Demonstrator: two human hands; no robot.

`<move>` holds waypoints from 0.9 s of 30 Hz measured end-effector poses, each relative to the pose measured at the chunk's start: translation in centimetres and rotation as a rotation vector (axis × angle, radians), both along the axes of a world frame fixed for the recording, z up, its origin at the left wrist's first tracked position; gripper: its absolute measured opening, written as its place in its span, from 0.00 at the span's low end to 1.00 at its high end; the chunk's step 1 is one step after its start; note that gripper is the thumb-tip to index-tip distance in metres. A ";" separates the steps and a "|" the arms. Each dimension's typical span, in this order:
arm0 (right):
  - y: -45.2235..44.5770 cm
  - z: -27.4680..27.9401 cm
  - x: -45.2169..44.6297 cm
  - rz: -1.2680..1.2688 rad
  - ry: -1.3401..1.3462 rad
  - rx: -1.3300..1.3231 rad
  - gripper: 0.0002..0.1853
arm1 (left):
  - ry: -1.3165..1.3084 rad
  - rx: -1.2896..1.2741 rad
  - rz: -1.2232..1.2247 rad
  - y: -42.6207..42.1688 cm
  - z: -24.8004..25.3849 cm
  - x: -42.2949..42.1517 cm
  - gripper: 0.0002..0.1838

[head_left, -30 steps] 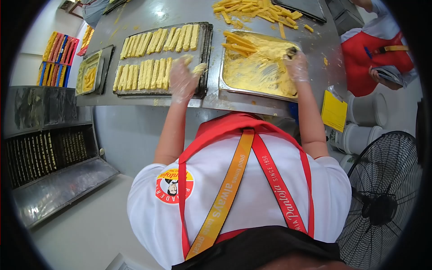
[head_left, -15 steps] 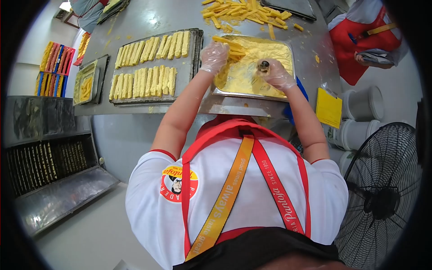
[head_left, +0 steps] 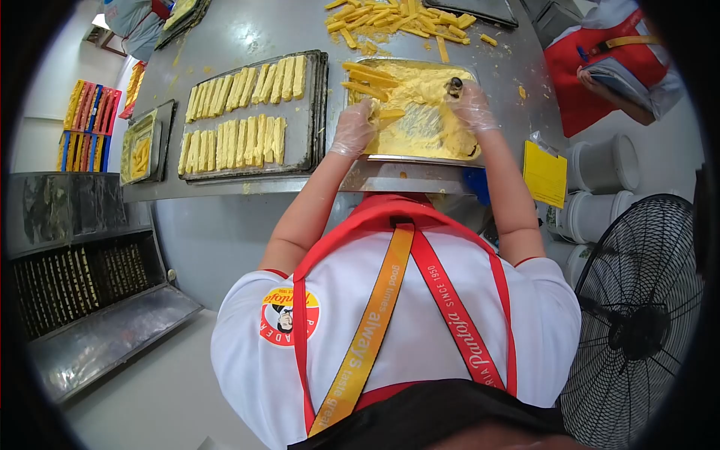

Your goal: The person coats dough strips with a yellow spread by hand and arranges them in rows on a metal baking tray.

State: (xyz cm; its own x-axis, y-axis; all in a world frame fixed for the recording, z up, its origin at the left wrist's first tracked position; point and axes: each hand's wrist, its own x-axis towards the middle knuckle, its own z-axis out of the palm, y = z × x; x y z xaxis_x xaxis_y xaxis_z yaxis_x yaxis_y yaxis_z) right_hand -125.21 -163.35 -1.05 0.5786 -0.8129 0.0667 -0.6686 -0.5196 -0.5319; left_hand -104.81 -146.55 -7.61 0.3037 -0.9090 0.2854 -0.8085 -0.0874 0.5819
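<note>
My left hand [head_left: 354,130], in a clear glove, is closed on a yellow stick [head_left: 390,115] at the left edge of a metal pan [head_left: 420,159]. Pale yellow cream [head_left: 424,112] covers the pan's inside. Several uncoated sticks [head_left: 370,78] lie in its upper left corner. Gloved too, my right hand [head_left: 471,106] grips a tool with a dark round end [head_left: 454,84] over the pan's right side; the rest of the tool is hidden. Left of the pan, a dark-rimmed tray [head_left: 295,112] holds two rows of coated sticks [head_left: 244,142].
A pile of yellow sticks [head_left: 405,16] lies at the table's far side. A smaller pan [head_left: 142,148] stands far left. At the right are a person in a red apron [head_left: 592,71], a yellow card [head_left: 545,175], white buckets [head_left: 604,161] and a black fan [head_left: 637,322].
My left hand has gone from the tray to the pan and taken hold of a stick. My right hand moved left, then back to the pan's right side. One more coated stick lies on the tray.
</note>
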 end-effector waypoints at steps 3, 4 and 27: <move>1.6 -0.8 0.9 0.059 -0.485 0.201 0.12 | 0.038 -0.028 0.046 -0.1 -0.1 -0.3 0.12; 1.6 -2.2 1.5 0.088 -0.632 0.358 0.12 | 0.057 -0.032 0.063 -0.2 -0.4 -0.4 0.13; 1.6 -5.8 1.5 -0.116 -0.556 0.243 0.13 | -0.106 -0.386 0.476 9.6 3.4 3.4 0.09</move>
